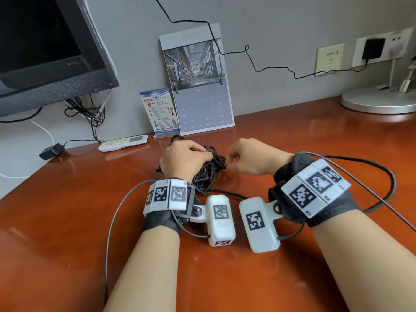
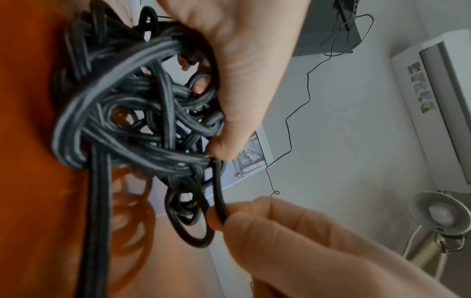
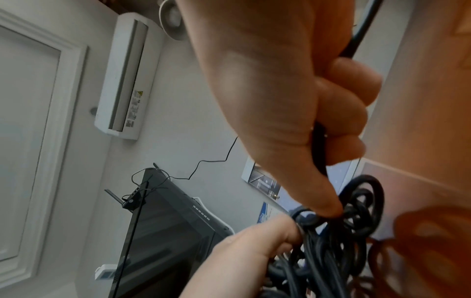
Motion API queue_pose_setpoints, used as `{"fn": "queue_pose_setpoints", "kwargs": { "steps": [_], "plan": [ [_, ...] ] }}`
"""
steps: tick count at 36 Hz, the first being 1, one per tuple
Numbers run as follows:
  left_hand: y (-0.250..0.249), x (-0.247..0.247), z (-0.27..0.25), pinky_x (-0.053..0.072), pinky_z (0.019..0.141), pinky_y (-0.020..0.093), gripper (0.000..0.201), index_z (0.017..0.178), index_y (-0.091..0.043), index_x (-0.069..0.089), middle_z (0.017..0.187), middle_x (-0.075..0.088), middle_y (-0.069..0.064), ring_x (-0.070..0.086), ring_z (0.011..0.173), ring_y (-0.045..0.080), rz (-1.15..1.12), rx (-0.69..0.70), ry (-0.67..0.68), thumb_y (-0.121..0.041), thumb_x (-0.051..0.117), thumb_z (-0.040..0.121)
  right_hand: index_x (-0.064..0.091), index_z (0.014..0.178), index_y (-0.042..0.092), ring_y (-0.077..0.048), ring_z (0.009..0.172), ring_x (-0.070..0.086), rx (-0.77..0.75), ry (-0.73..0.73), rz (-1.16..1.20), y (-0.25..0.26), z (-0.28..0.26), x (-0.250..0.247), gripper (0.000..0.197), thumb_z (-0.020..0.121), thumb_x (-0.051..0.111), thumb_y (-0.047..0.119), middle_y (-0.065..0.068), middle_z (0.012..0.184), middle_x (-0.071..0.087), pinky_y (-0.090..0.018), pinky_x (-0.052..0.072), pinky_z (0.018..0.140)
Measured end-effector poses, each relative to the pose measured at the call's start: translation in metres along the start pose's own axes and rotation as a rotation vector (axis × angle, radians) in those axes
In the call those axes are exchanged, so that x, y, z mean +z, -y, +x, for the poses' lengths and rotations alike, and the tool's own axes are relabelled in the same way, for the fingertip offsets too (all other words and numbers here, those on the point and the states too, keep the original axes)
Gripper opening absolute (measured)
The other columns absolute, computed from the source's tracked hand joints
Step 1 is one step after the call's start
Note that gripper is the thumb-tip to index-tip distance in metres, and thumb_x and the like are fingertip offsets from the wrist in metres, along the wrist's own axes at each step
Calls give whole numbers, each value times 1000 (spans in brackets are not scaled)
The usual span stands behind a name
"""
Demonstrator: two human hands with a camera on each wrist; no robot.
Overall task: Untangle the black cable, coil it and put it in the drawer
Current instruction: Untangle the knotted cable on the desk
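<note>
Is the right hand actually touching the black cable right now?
Touching. The left wrist view shows the right hand pinching one strand of the black cable between thumb and finger, no gap, while the left hand grips the tangle.

cable (image 1: 208, 174) showing black | tabletop (image 1: 67, 221) showing glossy red-brown | remote (image 1: 123, 143) showing white | wall (image 1: 281, 23) showing grey

No text is legible; the calendar (image 1: 203, 109) and leaflet (image 1: 160, 110) print is blurred.
</note>
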State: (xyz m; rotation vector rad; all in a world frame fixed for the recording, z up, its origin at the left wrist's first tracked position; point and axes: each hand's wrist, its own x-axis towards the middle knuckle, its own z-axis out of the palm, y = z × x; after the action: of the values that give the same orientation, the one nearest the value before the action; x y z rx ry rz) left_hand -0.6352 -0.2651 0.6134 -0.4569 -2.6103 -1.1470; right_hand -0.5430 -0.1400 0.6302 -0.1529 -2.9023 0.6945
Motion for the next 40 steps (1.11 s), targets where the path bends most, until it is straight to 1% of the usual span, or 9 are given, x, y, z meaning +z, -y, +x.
{"fn": "queue_pose_setpoints", "kwargs": {
  "steps": [3, 5, 13, 18, 24, 28, 33, 37, 40],
  "plan": [
    [-1, 0, 0, 47, 76, 25, 8, 69, -32, 72, 67, 66, -15, 63, 77, 12, 10, -8, 27, -32, 77, 62, 63, 78, 17, -6, 58, 46, 16, 50, 3, -1, -1, -5, 8, 84, 59, 13, 9, 62, 51, -20, 35, 50],
    [-1, 0, 0, 47, 81, 27, 8, 68, -33, 70, 65, 62, -16, 63, 79, 13, 24, 2, 32, -30, 76, 63, 61, 75, 16, -12, 61, 48, 24, 64, -26, 1, 0, -5, 8, 83, 59, 14, 6, 64, 52, -23, 37, 52],
    [-1, 2, -2, 39, 95, 38, 12, 65, -32, 61, 74, 59, -19, 56, 91, 15, 36, 136, 64, -30, 73, 68, 46, 61, 18, -11, 48, 48, 75, 9, -91, 5, 4, 12, 41, 94, 47, 42, 4, 57, 51, -23, 37, 50],
    [-4, 0, -4, 42, 91, 35, 11, 64, -30, 65, 71, 59, -19, 56, 89, 14, 25, 107, 36, -32, 76, 63, 40, 54, 18, -21, 63, 45, 32, 10, -24, 4, 8, 19, 41, 93, 48, 26, 0, 58, 46, -28, 36, 61],
    [-5, -2, -5, 47, 91, 35, 9, 65, -33, 70, 76, 68, -16, 61, 85, 10, -7, 43, 76, -31, 78, 61, 42, 50, 19, -16, 53, 39, 25, 79, -120, 10, 6, 11, 40, 87, 55, 25, -1, 55, 44, -27, 30, 49],
    [-2, -1, -3, 45, 89, 36, 15, 60, -34, 63, 80, 63, -15, 56, 96, 19, 8, 195, 123, -25, 75, 62, 44, 50, 17, -14, 54, 42, 85, 27, -125, 7, 4, 14, 40, 85, 57, 30, 2, 57, 46, -25, 29, 48],
    [-4, -3, 1, 32, 72, 22, 18, 67, -25, 63, 76, 56, -12, 49, 94, 17, 47, 371, 207, -10, 72, 67, 44, 50, 18, -12, 53, 45, 105, -17, -77, 3, 2, 19, 42, 88, 52, 33, 3, 56, 48, -24, 30, 49],
    [-7, -6, 3, 43, 70, 21, 17, 67, -29, 63, 74, 63, -11, 61, 82, 11, 101, 339, 201, -16, 73, 70, 51, 57, 19, -18, 65, 51, 128, -77, -8, -1, 3, 17, 41, 93, 46, 38, 3, 64, 54, -26, 35, 58],
    [-8, -7, 4, 46, 79, 21, 21, 91, -25, 67, 90, 69, -7, 64, 93, 11, 127, 293, 216, -16, 72, 72, 61, 86, 18, -26, 85, 58, 136, -309, 13, -6, 6, 17, 18, 92, 49, 30, -3, 89, 65, -30, 45, 71]
  ]
}}
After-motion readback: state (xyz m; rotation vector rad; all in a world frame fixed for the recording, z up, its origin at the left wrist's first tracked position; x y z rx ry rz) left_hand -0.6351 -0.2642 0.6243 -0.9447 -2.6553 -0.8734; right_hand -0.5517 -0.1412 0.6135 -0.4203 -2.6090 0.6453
